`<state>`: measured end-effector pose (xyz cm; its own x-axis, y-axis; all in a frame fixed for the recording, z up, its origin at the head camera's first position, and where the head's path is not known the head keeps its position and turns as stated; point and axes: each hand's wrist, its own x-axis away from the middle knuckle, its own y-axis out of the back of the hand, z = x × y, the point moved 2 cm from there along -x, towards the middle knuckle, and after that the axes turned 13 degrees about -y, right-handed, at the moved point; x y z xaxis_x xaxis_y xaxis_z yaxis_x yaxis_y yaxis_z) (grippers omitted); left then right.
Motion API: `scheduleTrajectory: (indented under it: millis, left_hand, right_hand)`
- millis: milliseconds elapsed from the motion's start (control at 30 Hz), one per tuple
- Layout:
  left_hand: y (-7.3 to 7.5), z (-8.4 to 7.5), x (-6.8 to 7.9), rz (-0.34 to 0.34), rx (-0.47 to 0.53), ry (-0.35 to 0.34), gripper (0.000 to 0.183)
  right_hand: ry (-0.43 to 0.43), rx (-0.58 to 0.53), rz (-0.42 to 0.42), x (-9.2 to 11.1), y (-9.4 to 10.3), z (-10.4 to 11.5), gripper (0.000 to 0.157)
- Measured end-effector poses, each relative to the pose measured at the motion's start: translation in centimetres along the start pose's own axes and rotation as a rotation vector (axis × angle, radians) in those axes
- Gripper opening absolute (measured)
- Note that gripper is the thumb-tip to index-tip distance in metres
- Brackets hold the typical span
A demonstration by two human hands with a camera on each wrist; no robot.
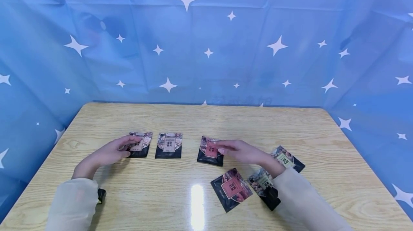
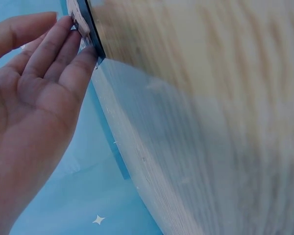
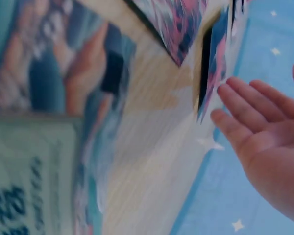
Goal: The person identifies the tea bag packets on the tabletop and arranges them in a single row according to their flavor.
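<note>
Near the table's far left, my left hand (image 1: 111,151) rests its fingertips on a flat floral packet with a pale pink label (image 1: 145,141). In the left wrist view its fingers (image 2: 49,56) are extended against the packet's edge, the thumb apart. A matching packet (image 1: 169,145) lies just to the right. My right hand (image 1: 245,152) reaches over a red-labelled packet (image 1: 209,156), fingertips at its right side. The right wrist view shows those fingers (image 3: 250,105) nearly straight beside a packet (image 3: 215,63). Neither hand grips anything.
Another red-labelled packet (image 1: 230,189) lies askew nearer the front. Two green-labelled packets, one behind the right forearm (image 1: 287,158) and one partly under it (image 1: 259,181), lie at the right. The wood-grain table (image 1: 145,195) meets a blue star-patterned cloth (image 1: 206,62) behind.
</note>
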<state>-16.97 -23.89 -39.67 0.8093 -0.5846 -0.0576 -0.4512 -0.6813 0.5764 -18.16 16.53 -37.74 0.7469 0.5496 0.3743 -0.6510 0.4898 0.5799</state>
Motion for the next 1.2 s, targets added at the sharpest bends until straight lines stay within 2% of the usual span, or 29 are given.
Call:
scheduleTrajectory:
  millis: [133, 300, 600, 833, 1200]
  left_hand:
    - [0.0, 0.0, 0.0, 0.003, -0.002, -0.005, 0.049]
    - [0.0, 0.0, 0.0, 0.008, 0.004, -0.01, 0.049]
    - [0.0, 0.0, 0.0, 0.014, 0.009, -0.005, 0.05]
    - [0.1, 0.0, 0.0, 0.016, 0.006, -0.001, 0.049]
    - [0.1, 0.0, 0.0, 0.022, 0.028, -0.007, 0.05]
  right_hand:
    - [0.035, -0.021, 0.05, 0.0, -1.0, 0.3, 0.047]
    - [0.046, -0.009, 0.06, -0.2, -1.6, 0.4, 0.048]
    - [0.024, 0.019, 0.069, -1.5, -1.5, 0.8, 0.05]
    - [0.044, 0.03, 0.08, -2.8, -1.3, 1.7, 0.05]
    - [-0.05, 0.082, 0.053, -3.9, -1.4, 2.5, 0.049]
